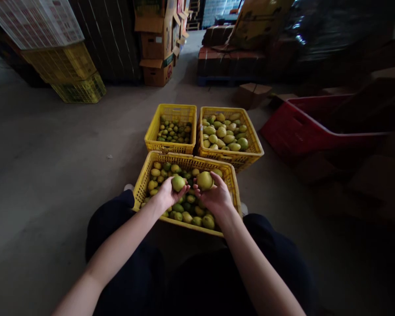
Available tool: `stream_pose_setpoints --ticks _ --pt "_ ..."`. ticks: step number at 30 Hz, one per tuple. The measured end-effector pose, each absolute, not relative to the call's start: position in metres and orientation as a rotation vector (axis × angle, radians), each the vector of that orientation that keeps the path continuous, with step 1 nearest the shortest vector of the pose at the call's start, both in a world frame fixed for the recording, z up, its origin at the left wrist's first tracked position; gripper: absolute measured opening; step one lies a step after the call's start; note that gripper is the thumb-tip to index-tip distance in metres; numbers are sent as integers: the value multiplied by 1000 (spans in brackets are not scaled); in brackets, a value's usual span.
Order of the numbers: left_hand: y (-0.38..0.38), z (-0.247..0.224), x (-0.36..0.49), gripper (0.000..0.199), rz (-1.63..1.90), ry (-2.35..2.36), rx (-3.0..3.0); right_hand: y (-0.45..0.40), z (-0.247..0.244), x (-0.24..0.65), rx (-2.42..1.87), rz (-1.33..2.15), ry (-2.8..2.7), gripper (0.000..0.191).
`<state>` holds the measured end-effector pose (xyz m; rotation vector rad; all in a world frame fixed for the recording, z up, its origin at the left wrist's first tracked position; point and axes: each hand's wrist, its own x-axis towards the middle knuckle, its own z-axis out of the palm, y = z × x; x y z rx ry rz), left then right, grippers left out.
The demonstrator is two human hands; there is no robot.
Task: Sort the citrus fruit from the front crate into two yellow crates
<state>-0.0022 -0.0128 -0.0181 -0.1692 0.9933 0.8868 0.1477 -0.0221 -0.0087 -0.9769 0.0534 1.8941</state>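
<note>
Green fruit point(178, 183) in the left grip point(167, 194) and yellowish fruit point(205, 180) in the right grip point(217, 197), both loosely clamped above the six-o'clock crate point(235, 188), could roll free and bruise if either palm tilts.

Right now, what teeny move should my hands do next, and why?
I'd probably lift your right hand and ease the big yellowish fruit toward the far right crate. The fruit in there looks large and yellowish too, while your left hand holds a smaller, greener fruit. That's only my best guess.
</note>
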Motion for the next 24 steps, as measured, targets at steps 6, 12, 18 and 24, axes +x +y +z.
stream_pose_setpoints --ticks 6,12,18,24 --pt "-11 -15 -3 27 895 992 -207 -23 -8 148 -969 1910 72 26" --pt "-10 -12 -4 24 922 981 -212 -23 -10 149 -961 1921 85 25" --pt "-8 -12 -10 27 981 1044 -12 -23 -6 145 -1027 1894 80 27" --pt "-42 -12 -5 28 277 1235 764 -21 -5 143 -1015 1899 65 25"
